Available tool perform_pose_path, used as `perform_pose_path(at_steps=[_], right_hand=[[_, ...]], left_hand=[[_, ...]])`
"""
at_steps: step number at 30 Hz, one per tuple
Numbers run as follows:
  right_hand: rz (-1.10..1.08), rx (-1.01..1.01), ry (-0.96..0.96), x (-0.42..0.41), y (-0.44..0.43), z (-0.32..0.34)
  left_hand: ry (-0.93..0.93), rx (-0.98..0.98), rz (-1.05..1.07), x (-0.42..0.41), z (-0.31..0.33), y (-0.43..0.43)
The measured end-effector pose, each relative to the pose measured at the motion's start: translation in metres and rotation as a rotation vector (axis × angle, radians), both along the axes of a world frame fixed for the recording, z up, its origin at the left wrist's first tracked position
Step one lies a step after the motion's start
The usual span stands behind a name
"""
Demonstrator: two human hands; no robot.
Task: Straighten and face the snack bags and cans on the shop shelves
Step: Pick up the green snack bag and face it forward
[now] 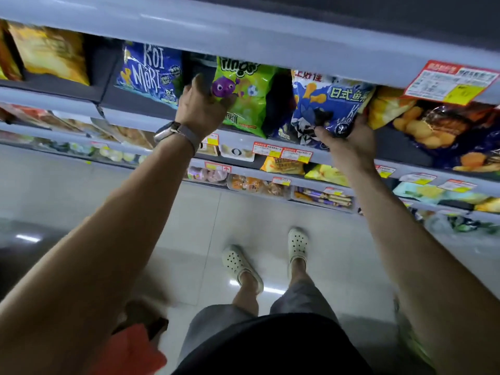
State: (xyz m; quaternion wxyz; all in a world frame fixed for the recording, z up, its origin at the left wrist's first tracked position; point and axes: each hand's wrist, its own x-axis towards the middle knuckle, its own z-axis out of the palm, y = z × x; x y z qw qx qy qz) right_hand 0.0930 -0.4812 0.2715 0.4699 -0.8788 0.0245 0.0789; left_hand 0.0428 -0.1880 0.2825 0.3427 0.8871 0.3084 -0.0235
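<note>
- The left hand (201, 104) is gripping the left edge of the green bag (243, 96).
- The green bag is standing on the shelf (135, 119), its long axis running up and down and its printed front facing the aisle.
- The right hand (349, 142) is pinching the bottom edge of the blue bag (324, 104), thumb on its front.
- The blue bag is standing just right of the green one, leaning slightly, front outward.

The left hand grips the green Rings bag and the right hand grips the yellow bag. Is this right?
Not quite. The head view shows the right hand gripping the blue fish-snack bag; the left hand does grip the green Rings bag.
</note>
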Motion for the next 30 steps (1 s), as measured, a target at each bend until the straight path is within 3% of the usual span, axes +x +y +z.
perform_pose_path(at_steps=[13, 21, 30], right_hand=[[-0.138, 0.021, 0.008, -0.005, 0.005, -0.017], [-0.19, 0.057, 0.025, -0.01, 0.009, -0.018], [-0.249, 0.167, -0.037, -0.029, 0.013, -0.005]], left_hand=[[-0.096, -0.169, -0.066, 0.006, -0.012, 0.003], [-0.12, -0.137, -0.05, 0.005, -0.015, -0.002], [-0.307, -0.209, 0.067, -0.021, 0.001, 0.004]])
